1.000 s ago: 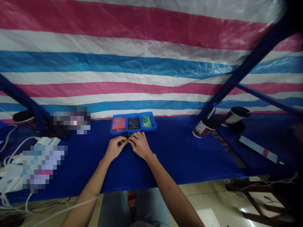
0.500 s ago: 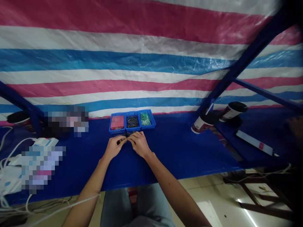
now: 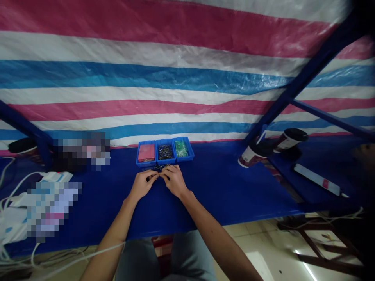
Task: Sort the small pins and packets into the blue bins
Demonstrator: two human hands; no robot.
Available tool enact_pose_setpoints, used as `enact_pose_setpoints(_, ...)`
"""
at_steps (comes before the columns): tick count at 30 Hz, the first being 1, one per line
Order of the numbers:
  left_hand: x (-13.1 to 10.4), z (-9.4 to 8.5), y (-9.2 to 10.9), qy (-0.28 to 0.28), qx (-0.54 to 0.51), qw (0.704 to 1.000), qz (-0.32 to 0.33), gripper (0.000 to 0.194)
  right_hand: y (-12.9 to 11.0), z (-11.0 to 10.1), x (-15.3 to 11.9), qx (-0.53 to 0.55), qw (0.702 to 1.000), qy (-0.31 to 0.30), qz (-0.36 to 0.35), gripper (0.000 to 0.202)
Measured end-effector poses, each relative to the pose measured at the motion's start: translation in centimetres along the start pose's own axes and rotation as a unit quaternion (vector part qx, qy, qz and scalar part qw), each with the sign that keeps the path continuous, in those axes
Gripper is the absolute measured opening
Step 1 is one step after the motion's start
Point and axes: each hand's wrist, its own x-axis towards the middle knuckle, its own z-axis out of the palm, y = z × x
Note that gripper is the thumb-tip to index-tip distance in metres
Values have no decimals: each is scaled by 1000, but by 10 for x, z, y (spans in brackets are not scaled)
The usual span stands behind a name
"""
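My left hand [image 3: 144, 183] and my right hand [image 3: 174, 179] meet fingertip to fingertip above the blue table, both pinched closed. Whatever sits between the fingers is too small to name. Just beyond the fingertips lie several dark screws [image 3: 159, 168] on the table. Behind them three small blue bins stand side by side. The left bin [image 3: 137, 163] holds pink-red flat pieces [image 3: 146, 152], the middle one dark screws [image 3: 165, 152], and the right one green small packets [image 3: 181, 148].
On the right stand a dark-lidded cup [image 3: 249, 156] with a pen and a second cup [image 3: 290, 139]. A white power strip [image 3: 318, 179] lies beyond. White cables and a white power strip [image 3: 57, 176] lie at left. A striped sheet [image 3: 175, 78] hangs behind. Part of another person's hand [image 3: 366, 150] shows far right.
Both hands stay together in nearly the same place, fingertips still pinched. The whole view has shifted slightly, and the bins appear a little lower and further right.
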Motion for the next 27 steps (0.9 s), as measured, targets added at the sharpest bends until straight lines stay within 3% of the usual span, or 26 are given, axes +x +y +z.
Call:
enact_pose_setpoints(16, 1, 0, 1, 23, -4, 1000, -12, 27, -5, -7, 1, 3, 999, 5, 41, 11)
enact_pose_setpoints(27, 1, 2, 1, 25, 3, 999, -20, 27, -4, -6, 2, -1, 1000, -15, 22, 11)
